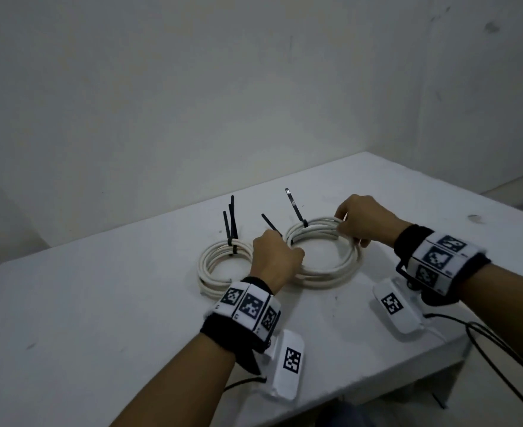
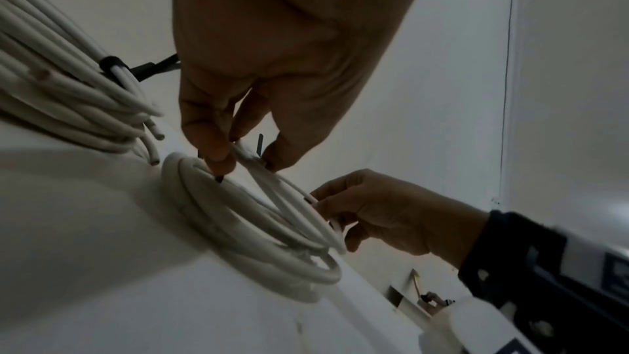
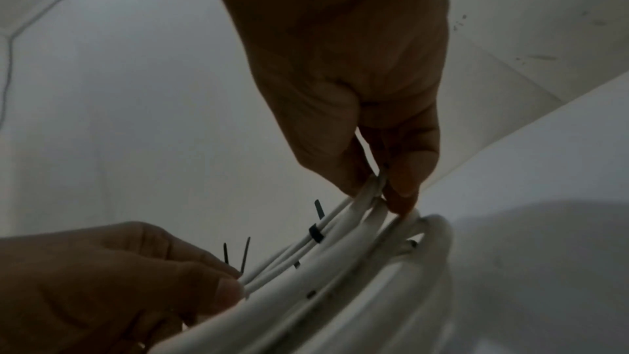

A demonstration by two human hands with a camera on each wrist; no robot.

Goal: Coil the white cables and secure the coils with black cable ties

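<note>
Two white cable coils lie side by side on the white table [image 1: 100,303]. The left coil [image 1: 220,266] carries black cable ties [image 1: 231,223] that stick upward. The right coil [image 1: 328,266] has a black tie [image 1: 295,208] on its far side and another [image 1: 271,224] at its left. My left hand [image 1: 287,251] pinches the right coil's left side [image 2: 238,160], close to that second tie. My right hand [image 1: 349,229] pinches the strands of the same coil at its far right [image 3: 384,187]. The fastened tie [image 3: 316,233] sits between the two hands.
The wall stands close behind the table. The table's front and right edges are near my forearms. Black cords [image 1: 500,349] trail off the right edge. The left coil [image 2: 68,96] lies right beside my left hand, its cut ends pointing toward the right coil.
</note>
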